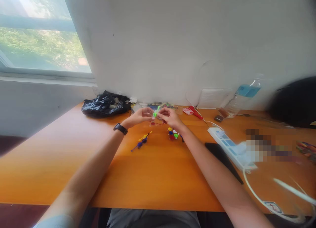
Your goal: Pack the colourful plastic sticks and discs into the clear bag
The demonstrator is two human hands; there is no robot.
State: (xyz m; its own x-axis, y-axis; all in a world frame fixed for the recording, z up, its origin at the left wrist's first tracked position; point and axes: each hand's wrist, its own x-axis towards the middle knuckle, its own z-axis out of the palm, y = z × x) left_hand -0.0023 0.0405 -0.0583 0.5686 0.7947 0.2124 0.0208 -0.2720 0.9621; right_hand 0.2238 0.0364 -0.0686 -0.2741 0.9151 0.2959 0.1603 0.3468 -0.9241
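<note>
Above the middle of the table, both hands meet at a small bright-green piece [155, 114] with a pale, thin upper end; its kind is too small to make out. My left hand [141, 116], with a black watch on the wrist, pinches it from the left. From the right, my right hand [170, 118] closes thumb and fingers on its upper end. Nearer to me on the table lie slim purple-and-yellow pieces [142, 141]. A cluster of small round coloured pieces [172, 134], yellow, green, blue, red and white, sits beside my right wrist.
Along the wall are a black plastic bag [106, 104], a heap of thin coloured strips [163, 106], a red-and-white item [192, 112] and a tilted clear bottle [238, 98]. At right lie a white power strip [228, 145], a flat black object [223, 160] and white cables [256, 195].
</note>
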